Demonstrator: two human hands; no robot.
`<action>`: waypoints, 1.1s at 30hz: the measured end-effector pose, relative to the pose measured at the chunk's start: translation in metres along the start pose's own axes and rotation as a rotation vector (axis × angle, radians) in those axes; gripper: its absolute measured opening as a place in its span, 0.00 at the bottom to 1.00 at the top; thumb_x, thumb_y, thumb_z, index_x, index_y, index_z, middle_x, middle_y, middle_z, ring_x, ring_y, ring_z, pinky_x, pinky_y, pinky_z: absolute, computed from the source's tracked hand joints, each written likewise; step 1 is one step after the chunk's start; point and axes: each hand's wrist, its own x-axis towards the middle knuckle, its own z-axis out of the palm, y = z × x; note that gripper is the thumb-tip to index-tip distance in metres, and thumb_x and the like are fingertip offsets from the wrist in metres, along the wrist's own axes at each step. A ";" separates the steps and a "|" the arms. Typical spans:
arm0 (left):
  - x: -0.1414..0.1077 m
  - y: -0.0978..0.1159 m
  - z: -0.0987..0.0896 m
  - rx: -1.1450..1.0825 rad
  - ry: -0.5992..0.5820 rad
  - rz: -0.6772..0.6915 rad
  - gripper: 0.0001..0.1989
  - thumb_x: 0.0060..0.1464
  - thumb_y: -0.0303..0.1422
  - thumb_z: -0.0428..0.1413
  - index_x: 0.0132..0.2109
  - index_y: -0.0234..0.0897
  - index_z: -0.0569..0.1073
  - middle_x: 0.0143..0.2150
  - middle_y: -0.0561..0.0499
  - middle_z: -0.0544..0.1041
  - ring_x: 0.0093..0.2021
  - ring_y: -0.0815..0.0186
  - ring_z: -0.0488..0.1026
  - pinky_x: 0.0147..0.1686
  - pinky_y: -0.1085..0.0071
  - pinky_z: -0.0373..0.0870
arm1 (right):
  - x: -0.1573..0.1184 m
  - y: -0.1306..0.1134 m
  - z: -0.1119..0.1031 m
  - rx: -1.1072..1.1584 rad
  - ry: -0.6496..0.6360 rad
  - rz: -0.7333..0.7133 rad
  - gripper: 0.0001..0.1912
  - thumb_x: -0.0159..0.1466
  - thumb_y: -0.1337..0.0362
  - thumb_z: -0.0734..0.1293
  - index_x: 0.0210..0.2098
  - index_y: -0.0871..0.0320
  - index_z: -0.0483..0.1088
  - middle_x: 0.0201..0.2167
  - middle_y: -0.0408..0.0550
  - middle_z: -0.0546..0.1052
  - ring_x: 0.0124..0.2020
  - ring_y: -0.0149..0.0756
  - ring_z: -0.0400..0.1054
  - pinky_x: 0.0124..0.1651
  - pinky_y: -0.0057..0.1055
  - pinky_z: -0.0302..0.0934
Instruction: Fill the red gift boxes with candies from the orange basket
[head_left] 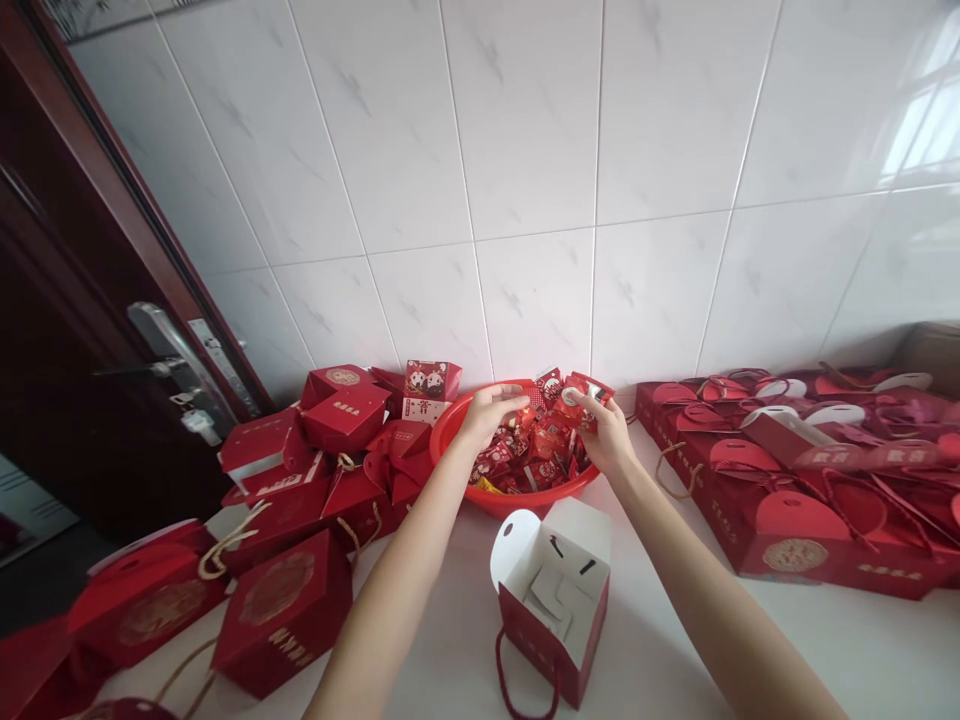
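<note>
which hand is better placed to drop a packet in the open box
Probably the right hand: it holds a red packet over the bowl, while whether the left hand grips anything is unclear.

Shiny red packets (549,437) heaped loosely in a red basin (525,502)

Left forearm (405,580) and right forearm (697,570): both bare to the frame's lower edge, slender, smooth in outline, narrowing toward slim wrists. Left hand (493,410) and right hand (606,428) also bare, small-looking, fingers slim; finer detail too small to read.
</note>
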 end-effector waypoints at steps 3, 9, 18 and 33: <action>-0.032 0.009 -0.002 -0.003 -0.082 0.036 0.20 0.33 0.31 0.74 0.36 0.34 0.77 0.32 0.51 0.79 0.34 0.67 0.77 0.38 0.71 0.72 | -0.006 -0.007 -0.003 -0.018 -0.064 0.009 0.20 0.42 0.62 0.82 0.32 0.58 0.76 0.31 0.45 0.82 0.34 0.41 0.77 0.39 0.36 0.73; -0.094 0.017 -0.009 0.184 -0.445 0.041 0.19 0.42 0.36 0.70 0.41 0.35 0.78 0.36 0.51 0.79 0.38 0.63 0.80 0.45 0.66 0.74 | -0.037 -0.035 -0.005 -0.238 -0.248 -0.046 0.20 0.44 0.60 0.82 0.33 0.57 0.76 0.31 0.43 0.81 0.33 0.37 0.77 0.42 0.35 0.72; -0.153 0.043 -0.020 1.074 -0.427 0.115 0.17 0.54 0.47 0.59 0.37 0.37 0.78 0.39 0.46 0.78 0.42 0.56 0.76 0.38 0.66 0.70 | -0.086 -0.073 0.004 -0.766 -0.453 -0.100 0.21 0.46 0.58 0.81 0.36 0.59 0.75 0.32 0.45 0.80 0.33 0.39 0.75 0.37 0.35 0.69; -0.155 0.048 -0.027 1.307 -0.741 -0.101 0.39 0.41 0.48 0.66 0.60 0.37 0.72 0.52 0.46 0.76 0.48 0.53 0.75 0.43 0.67 0.70 | -0.099 -0.074 0.004 -1.090 -0.587 -0.108 0.16 0.55 0.55 0.74 0.38 0.58 0.74 0.26 0.40 0.70 0.27 0.31 0.61 0.29 0.29 0.56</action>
